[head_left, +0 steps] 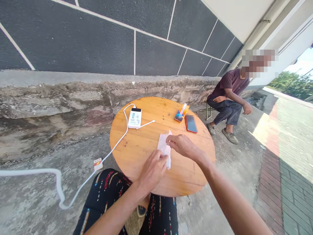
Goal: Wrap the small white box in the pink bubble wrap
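Note:
A thin white tissue (164, 143) lies partly folded on the round wooden table (137, 147), between my two hands. My left hand (154, 166) is closed on the tissue's lower end, fingers curled. At the tissue's upper right, my right hand (182, 145) has its fingers bent and pinched together at the edge; the fingertips partly hide what they grip.
A white power bank (134, 118) with a white cable (117, 143) sits at the table's back left. Behind my right hand are an orange and blue packet (181, 112) and a red-edged phone (191, 124). A seated person (232, 85) is at the right, by the wall.

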